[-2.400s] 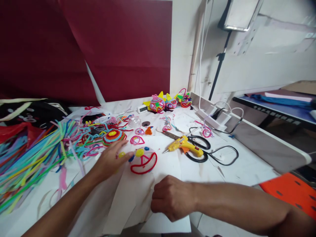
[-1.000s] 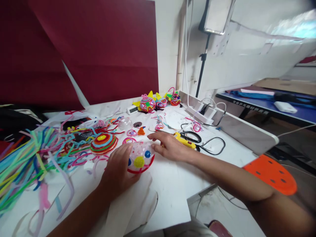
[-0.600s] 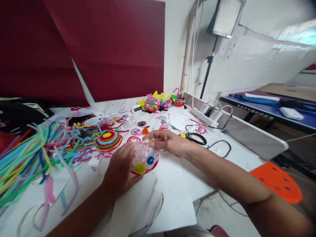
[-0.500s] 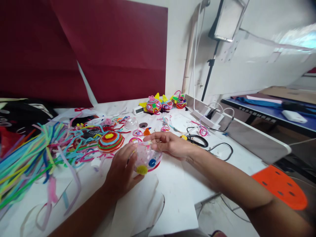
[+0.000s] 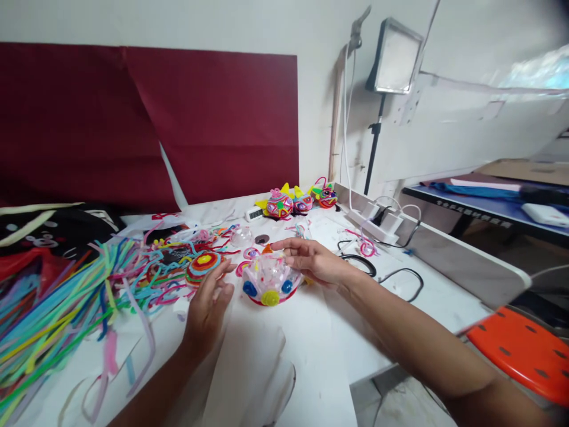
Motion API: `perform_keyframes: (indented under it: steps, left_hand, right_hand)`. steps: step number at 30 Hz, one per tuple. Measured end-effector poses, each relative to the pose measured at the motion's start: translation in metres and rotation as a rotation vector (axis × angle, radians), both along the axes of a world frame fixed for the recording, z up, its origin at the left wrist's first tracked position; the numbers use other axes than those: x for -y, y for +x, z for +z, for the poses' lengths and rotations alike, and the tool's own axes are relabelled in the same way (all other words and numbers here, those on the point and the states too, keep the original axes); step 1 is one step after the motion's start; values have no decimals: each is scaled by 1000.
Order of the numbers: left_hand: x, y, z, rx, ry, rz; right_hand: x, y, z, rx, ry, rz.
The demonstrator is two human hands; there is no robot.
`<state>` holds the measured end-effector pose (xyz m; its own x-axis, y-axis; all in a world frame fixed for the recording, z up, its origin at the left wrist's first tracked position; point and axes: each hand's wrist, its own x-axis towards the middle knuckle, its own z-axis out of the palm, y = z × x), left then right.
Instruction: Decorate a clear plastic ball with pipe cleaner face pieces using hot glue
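Observation:
A clear plastic dome (image 5: 269,277) with yellow and blue round pieces and a pink-red rim sits in front of me on white paper. My right hand (image 5: 313,261) has thumb and fingers closed on its right side; the fingertips are partly hidden behind it. Left of the dome, apart from it, my left hand (image 5: 208,305) is open with nothing in it. Just beyond that hand's fingers lies a coiled disc (image 5: 203,267) of red, orange, blue and yellow pipe cleaners. A small orange piece (image 5: 267,249) and a pink-lilac ring (image 5: 251,253) lie behind the dome.
A big bundle of pipe cleaners (image 5: 57,320) spreads across the left. At the back stand decorated balls (image 5: 280,204) beside a small white timer (image 5: 254,214). Another clear dome (image 5: 241,236) lies mid-table. A power strip (image 5: 373,222) and black cables (image 5: 411,279) are on the right.
My left hand has let go of the dome and drawn back to the left, opening. The dome has turned so that a second blue piece shows. The camera view has tilted up.

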<state>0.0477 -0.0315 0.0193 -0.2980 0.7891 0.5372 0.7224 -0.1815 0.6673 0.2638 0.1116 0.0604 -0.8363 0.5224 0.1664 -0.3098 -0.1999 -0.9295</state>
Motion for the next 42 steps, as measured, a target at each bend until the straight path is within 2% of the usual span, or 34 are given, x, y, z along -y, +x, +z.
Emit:
perform_keyframes:
  steps: [3, 7, 11, 14, 21, 27, 34, 38, 42]
  left_hand:
    - [-10, 4, 11, 251, -84, -49]
    - [-27, 15, 20, 659, -175, -224]
    - [-40, 30, 16, 833, -180, -329]
    - [-40, 35, 10, 944, -184, -366]
    - [-30, 33, 6, 1164, -185, -342]
    - [-28, 31, 15, 1330, -92, -244]
    - [-32, 21, 13, 1394, -31, -272]
    - [-34, 13, 9, 1409, -26, -300]
    - [-36, 9, 6, 1413, -15, -315]
  right_hand:
    - [-2, 4, 3, -29, -7, -10]
    - [-5, 8, 5, -61, -6, -27]
    - [-8, 9, 5, -73, 6, -54]
    - [-9, 9, 4, -64, 12, -73]
    - [-5, 2, -4, 7, 51, -133]
    - [-4, -3, -12, 7, 190, -332]
    - [-7, -5, -20, -27, 316, -577]
    - [-5, -8, -25, -22, 416, -640]
    - [7, -10, -32, -1, 603, -651]
